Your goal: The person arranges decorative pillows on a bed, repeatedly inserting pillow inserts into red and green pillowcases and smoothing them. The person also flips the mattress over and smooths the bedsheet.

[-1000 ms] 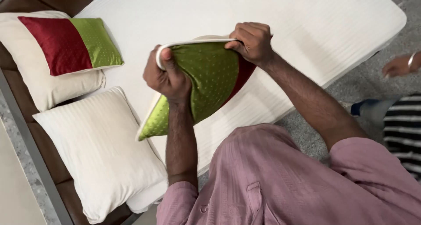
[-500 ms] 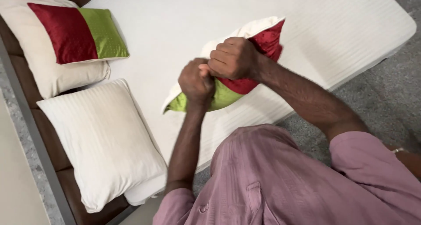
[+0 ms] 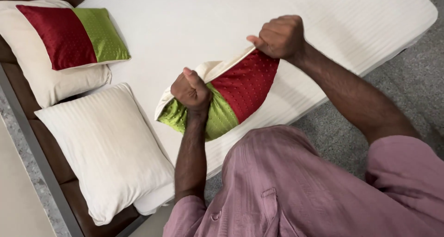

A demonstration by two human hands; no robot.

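1. Here, the left hand [image 3: 190, 90] is clenched in a fist on the green part of the cushion [image 3: 231, 96], and it grips the cover there.
2. The right hand [image 3: 280, 36] is also closed tight; it pinches the cream edge of the cover at the red end and holds it up.
3. The cushion is in the air above the near edge of the mattress [image 3: 259, 15], stretched between both hands.
4. I judge the cover is almost on, but its cream edge is still loose and looks not yet closed.
5. A finished red and green cushion [image 3: 74, 33] and a white pillow [image 3: 106, 149] lie at the left edge.
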